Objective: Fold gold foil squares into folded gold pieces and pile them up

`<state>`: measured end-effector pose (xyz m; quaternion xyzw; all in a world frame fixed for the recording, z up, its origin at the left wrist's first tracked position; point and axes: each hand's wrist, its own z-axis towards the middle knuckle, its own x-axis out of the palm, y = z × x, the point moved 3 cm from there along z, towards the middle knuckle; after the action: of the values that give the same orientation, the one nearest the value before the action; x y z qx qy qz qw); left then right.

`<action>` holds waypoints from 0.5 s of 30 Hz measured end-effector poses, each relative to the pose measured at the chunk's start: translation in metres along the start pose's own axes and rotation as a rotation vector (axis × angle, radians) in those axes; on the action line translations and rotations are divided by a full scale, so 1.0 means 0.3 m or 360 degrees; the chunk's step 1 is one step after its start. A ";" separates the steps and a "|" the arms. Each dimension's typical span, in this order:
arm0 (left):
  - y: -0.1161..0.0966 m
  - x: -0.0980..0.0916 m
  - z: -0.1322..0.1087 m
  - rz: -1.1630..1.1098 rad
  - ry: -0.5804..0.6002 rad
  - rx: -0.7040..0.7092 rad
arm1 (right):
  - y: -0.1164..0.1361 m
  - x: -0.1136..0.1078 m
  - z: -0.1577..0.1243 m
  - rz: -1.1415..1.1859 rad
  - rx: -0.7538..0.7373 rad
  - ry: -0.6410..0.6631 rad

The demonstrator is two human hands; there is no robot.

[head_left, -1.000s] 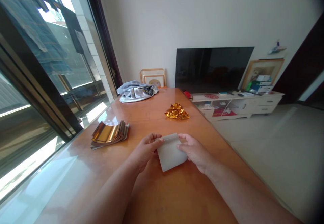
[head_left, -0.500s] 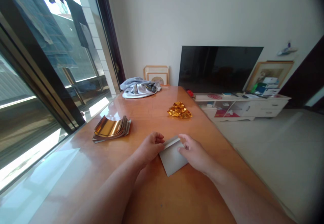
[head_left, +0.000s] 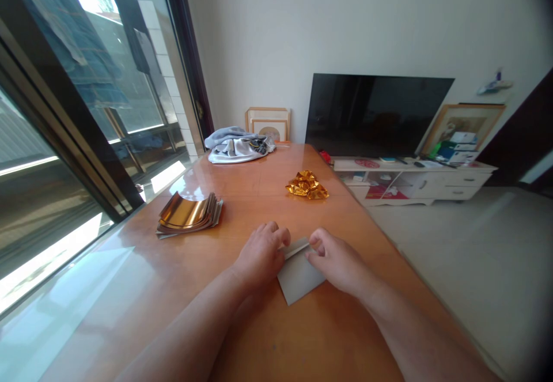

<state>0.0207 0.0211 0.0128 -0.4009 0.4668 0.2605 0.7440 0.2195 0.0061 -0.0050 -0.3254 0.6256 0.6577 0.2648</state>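
Note:
A grey-white sheet of paper (head_left: pixel 298 277) lies on the orange wooden table (head_left: pixel 268 324) in front of me, its far edge folded over. My left hand (head_left: pixel 260 253) rests on the sheet's left side, fingers curled down onto the fold. My right hand (head_left: pixel 337 260) presses the fold from the right, fingertips pinched at the paper's top edge. Both hands nearly meet at the fold. A stack of gold foil sheets (head_left: pixel 189 216) with curled top lies to the left. Further back sits a crumpled gold foil piece (head_left: pixel 306 185).
Grey clothing (head_left: pixel 237 144) lies at the table's far end before framed pictures (head_left: pixel 268 124). A glass sliding door (head_left: pixel 64 111) runs along the left. A dark television (head_left: pixel 375 116) stands on a white low cabinet (head_left: pixel 415 179) at the right; pale floor lies beyond the table's right edge.
The sheet has been lowered from a raised tilt to lie flatter on the table. Both hands have come closer together over its far fold, and the view has shifted slightly.

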 end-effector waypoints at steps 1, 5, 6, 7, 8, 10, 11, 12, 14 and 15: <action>-0.007 -0.004 0.001 0.0073 0.0066 0.0035 | -0.002 -0.001 0.001 0.0045 -0.0002 0.0059; -0.024 -0.009 0.000 0.0218 0.0232 0.0144 | 0.002 -0.015 -0.002 0.0316 -0.0020 0.0250; -0.027 -0.010 -0.002 0.0229 0.0240 0.0156 | 0.004 -0.020 -0.004 0.0395 -0.0021 0.0288; -0.029 -0.012 -0.004 0.0237 0.0245 0.0161 | 0.005 -0.025 -0.006 0.0463 -0.0016 0.0333; -0.031 -0.014 -0.006 0.0244 0.0249 0.0160 | 0.006 -0.031 -0.008 0.0514 -0.0006 0.0387; -0.035 -0.020 -0.009 0.0260 0.0263 0.0160 | 0.005 -0.045 -0.011 0.0547 0.0008 0.0507; -0.037 -0.023 -0.011 0.0269 0.0270 0.0161 | 0.005 -0.054 -0.013 0.0532 0.0001 0.0566; -0.040 -0.026 -0.012 0.0278 0.0277 0.0166 | 0.007 -0.065 -0.015 0.0507 -0.0026 0.0614; -0.044 -0.030 -0.014 0.0286 0.0293 0.0179 | 0.014 -0.086 -0.023 0.0467 -0.0119 0.0710; -0.046 -0.032 -0.015 0.0283 0.0301 0.0185 | 0.019 -0.095 -0.028 0.0467 -0.0176 0.0768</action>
<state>0.0250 0.0097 0.0252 -0.3369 0.5829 0.2589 0.6926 0.2345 -0.0011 0.0204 -0.3923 0.6743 0.6256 -0.0079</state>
